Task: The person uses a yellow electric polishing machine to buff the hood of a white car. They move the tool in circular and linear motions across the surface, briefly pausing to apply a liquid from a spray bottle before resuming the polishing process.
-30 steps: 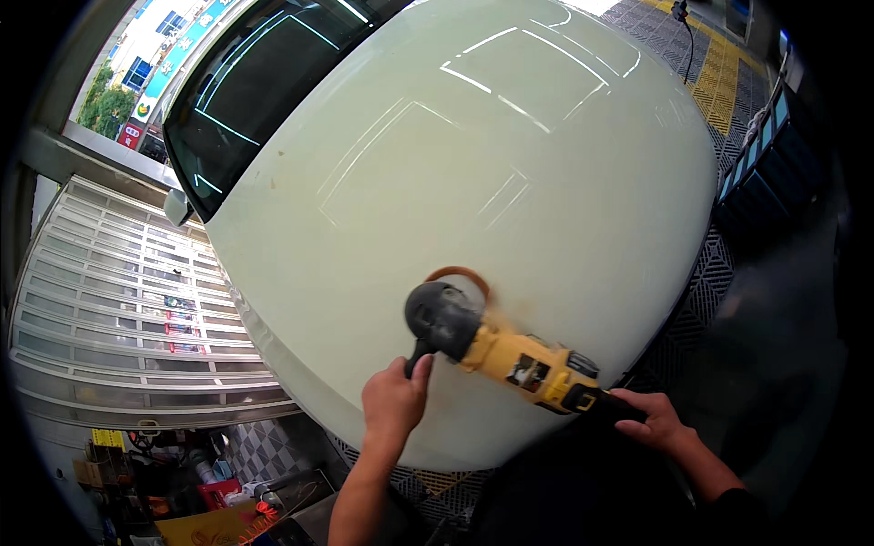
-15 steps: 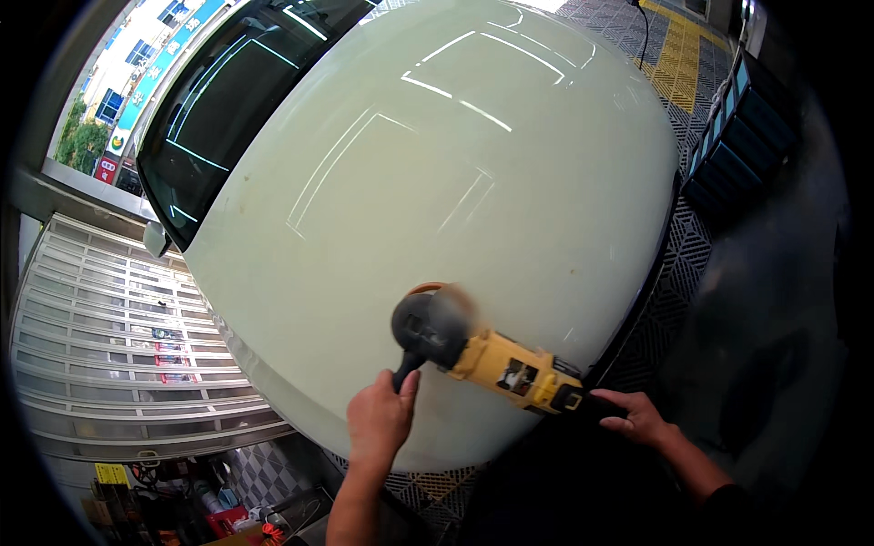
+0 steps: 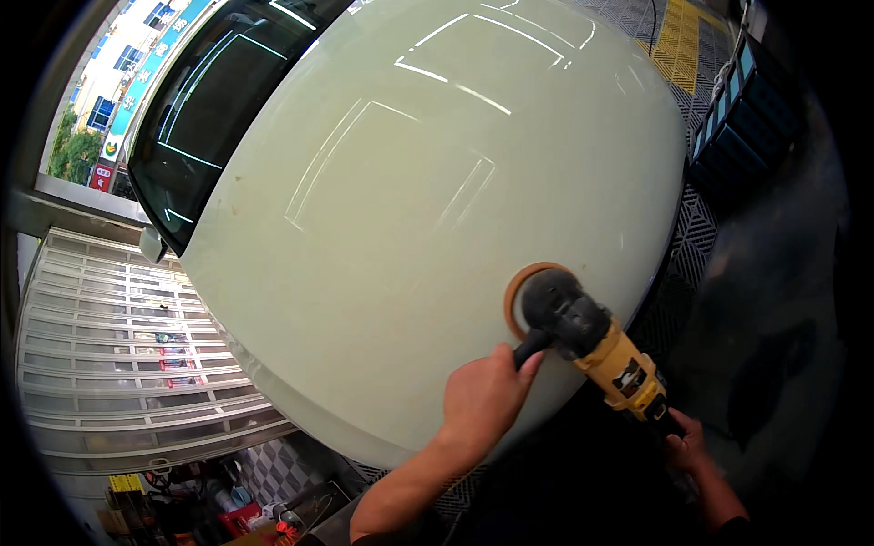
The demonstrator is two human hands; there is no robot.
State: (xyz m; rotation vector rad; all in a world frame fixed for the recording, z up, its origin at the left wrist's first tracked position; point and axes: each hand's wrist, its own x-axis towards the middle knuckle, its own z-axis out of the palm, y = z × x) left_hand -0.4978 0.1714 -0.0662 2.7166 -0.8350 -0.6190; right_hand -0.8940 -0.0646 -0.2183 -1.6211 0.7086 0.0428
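A yellow and black car polisher [image 3: 612,357] rests its orange round pad [image 3: 517,305] on the pale, glossy car hood [image 3: 364,273], close to the hood's front right edge. Wrapped around the black side handle near the polisher's head is my left hand [image 3: 487,391]. My right hand [image 3: 689,443] grips the black rear handle at the other end, beyond the hood's edge. The pad's underside is hidden against the paint. Light strips reflect in the hood farther off.
The dark windshield [image 3: 228,100] and a side mirror [image 3: 153,244] lie at the left. A slatted metal shutter [image 3: 118,346] stands beside the car. Tools and boxes clutter the lower left [image 3: 228,510]. Dark blue stacked panels [image 3: 742,127] stand at the right on patterned floor tiles [image 3: 683,45].
Both hands have moved the polisher to the right across the hood, toward its front edge. Its body now slants more steeply down toward my right hand.
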